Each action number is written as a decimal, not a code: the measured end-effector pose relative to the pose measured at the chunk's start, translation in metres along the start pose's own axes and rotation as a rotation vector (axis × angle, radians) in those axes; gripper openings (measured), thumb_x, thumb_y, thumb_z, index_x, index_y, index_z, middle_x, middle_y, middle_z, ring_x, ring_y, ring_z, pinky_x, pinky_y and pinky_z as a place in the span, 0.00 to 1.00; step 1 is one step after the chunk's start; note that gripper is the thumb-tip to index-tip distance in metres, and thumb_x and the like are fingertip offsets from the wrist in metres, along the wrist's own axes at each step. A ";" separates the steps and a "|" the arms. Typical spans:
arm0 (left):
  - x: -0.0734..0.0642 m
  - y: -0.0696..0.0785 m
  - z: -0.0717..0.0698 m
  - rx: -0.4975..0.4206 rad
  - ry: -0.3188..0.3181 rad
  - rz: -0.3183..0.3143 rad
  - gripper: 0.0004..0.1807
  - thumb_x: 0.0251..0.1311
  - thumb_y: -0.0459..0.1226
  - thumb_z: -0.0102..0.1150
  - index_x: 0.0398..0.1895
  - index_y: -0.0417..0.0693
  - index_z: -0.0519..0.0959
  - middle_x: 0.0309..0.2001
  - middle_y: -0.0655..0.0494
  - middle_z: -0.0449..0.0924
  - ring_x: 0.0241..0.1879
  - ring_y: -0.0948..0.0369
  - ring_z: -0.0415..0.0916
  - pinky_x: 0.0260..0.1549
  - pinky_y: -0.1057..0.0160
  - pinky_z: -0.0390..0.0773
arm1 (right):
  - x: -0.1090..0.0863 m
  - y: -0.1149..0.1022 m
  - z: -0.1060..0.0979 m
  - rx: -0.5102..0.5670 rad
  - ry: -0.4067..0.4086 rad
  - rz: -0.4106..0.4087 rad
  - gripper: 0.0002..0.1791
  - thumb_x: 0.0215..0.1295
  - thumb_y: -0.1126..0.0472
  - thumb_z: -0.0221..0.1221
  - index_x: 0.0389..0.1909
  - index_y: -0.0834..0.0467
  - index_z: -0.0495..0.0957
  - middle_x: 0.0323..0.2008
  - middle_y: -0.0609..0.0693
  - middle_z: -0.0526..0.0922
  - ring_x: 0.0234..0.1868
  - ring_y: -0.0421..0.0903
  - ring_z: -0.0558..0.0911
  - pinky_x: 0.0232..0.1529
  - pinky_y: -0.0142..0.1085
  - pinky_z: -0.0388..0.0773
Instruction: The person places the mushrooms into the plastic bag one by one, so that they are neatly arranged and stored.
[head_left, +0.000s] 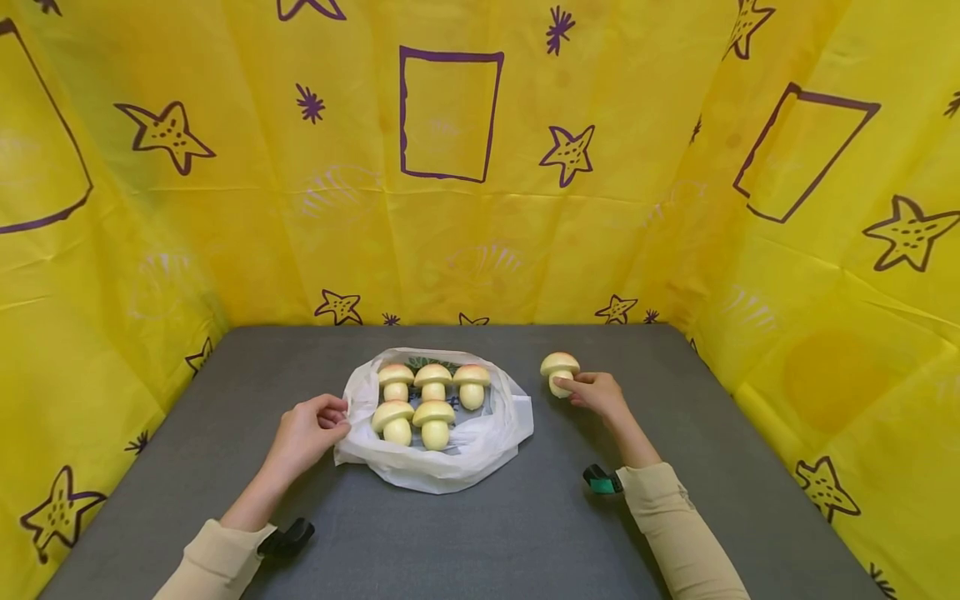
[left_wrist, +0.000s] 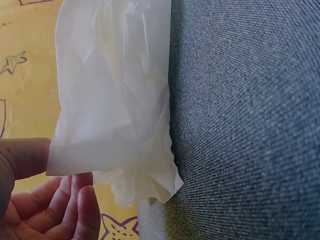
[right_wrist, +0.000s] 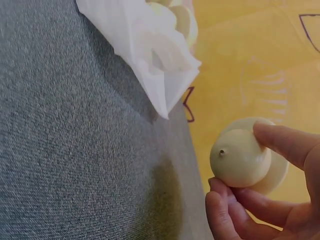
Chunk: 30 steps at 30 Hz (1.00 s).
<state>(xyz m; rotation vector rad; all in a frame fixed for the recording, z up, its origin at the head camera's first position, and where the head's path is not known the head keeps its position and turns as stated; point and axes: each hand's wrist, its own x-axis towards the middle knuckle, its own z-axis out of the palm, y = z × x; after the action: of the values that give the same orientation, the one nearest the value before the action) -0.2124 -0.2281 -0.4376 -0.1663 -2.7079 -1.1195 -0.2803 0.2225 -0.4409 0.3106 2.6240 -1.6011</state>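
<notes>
A white plastic bag (head_left: 457, 475) lies on the table with its mouth spread wide. Several pale yellow toy mushrooms (head_left: 433, 414) with reddish-tinged caps lie inside it in two rows. At the bag's left edge, my left hand (head_left: 309, 429) pinches the rim between thumb and fingers; the left wrist view shows the thin film (left_wrist: 107, 120) at the fingertips. To the right of the bag, my right hand (head_left: 600, 392) holds one more toy mushroom (head_left: 559, 365) by its stem, cap up. In the right wrist view, a small dark hole marks the base of this mushroom's stem (right_wrist: 235, 160).
The dark grey table (head_left: 480, 550) extends around the bag. Yellow cloth (head_left: 465, 233) printed with purple starfish and frames hangs behind and on both sides. A black band (head_left: 602, 481) with a green patch sits at the right wrist, another black band (head_left: 287, 539) at the left.
</notes>
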 end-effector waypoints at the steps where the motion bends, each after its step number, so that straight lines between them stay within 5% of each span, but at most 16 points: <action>1: 0.000 0.000 0.000 0.002 0.000 0.001 0.12 0.48 0.31 0.65 0.38 0.39 0.80 0.30 0.51 0.81 0.28 0.62 0.77 0.27 0.71 0.75 | -0.001 -0.001 0.000 -0.004 -0.007 -0.006 0.31 0.55 0.47 0.66 0.48 0.70 0.77 0.35 0.57 0.83 0.36 0.52 0.85 0.40 0.37 0.81; 30: 0.001 -0.004 0.000 0.028 -0.008 -0.009 0.12 0.49 0.33 0.65 0.38 0.40 0.80 0.30 0.52 0.81 0.28 0.62 0.77 0.27 0.70 0.74 | -0.034 -0.029 0.018 -0.059 -0.182 -0.113 0.23 0.55 0.50 0.66 0.38 0.68 0.81 0.34 0.56 0.84 0.39 0.59 0.84 0.44 0.47 0.80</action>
<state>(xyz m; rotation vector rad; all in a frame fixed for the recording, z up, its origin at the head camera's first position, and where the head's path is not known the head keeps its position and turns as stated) -0.2142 -0.2308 -0.4394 -0.1550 -2.7325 -1.0858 -0.2533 0.1892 -0.4187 0.0125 2.5851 -1.4997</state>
